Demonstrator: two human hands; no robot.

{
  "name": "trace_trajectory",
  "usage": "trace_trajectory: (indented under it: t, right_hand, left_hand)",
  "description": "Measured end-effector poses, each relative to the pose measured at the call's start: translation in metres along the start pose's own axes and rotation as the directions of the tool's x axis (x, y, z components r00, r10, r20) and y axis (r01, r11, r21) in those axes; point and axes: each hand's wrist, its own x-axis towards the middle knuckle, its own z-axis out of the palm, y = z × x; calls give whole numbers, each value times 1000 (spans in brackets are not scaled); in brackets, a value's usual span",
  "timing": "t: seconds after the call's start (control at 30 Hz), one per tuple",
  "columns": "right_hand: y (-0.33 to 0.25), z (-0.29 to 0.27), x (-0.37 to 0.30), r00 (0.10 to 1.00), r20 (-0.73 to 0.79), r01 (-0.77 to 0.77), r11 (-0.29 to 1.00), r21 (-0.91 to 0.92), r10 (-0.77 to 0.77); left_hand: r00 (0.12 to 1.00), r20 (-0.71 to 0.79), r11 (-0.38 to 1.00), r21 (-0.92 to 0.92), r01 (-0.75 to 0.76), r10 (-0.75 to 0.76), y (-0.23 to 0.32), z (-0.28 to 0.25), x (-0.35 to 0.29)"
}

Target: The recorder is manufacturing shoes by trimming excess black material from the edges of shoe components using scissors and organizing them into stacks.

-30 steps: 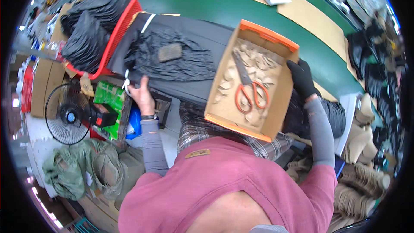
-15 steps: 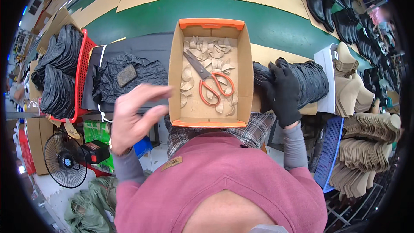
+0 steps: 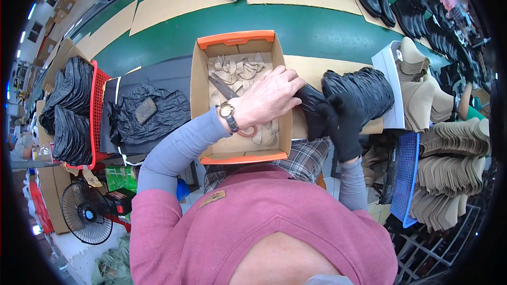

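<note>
My left hand (image 3: 270, 95), bare and wearing a wristwatch, reaches across an open cardboard box (image 3: 199, 89) with orange ends. Its fingertips close on the upper edge of a crinkled black piece (image 3: 311, 106) beside the box. My right hand (image 3: 346, 126), in a black glove, grips the same piece from the right; its fingers are hard to make out against the black. Right behind that glove lies a stack of similar crinkled black pieces (image 3: 367, 91). Inside the box are beige curved scraps (image 3: 237, 67) and orange-handled scissors (image 3: 223, 86), partly covered by my left hand.
To the left, a dark block (image 3: 146, 111) sits on a crumpled black sheet (image 3: 171, 111). A red basket (image 3: 97, 111) holds more black pieces. On the right stand a white box (image 3: 388, 84), beige shaped pieces (image 3: 449, 171) and a blue basket (image 3: 405, 179). A fan (image 3: 87, 214) is at lower left.
My left hand has swung right across the box to the black piece. My right hand has drawn that piece away from the stack, slightly toward me. The whole view has shifted a little.
</note>
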Motion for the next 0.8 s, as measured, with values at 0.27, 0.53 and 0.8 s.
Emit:
trace_trajectory:
  t: [0.27,0.53,0.8]
  right_hand:
    - [41,-19,45,986,82,-141,986,-86,148]
    - [41,-40,41,969,161,-180,982,-60,188]
    - [68,-67,48,938,310,-194,977,93,157]
  left_hand:
    - [976,114,944,252,-211,188,-1,60,34]
    - [907,370,954,136,-266,200,-18,77,57]
    - [860,416,944,-268,-193,294,-16,47,61]
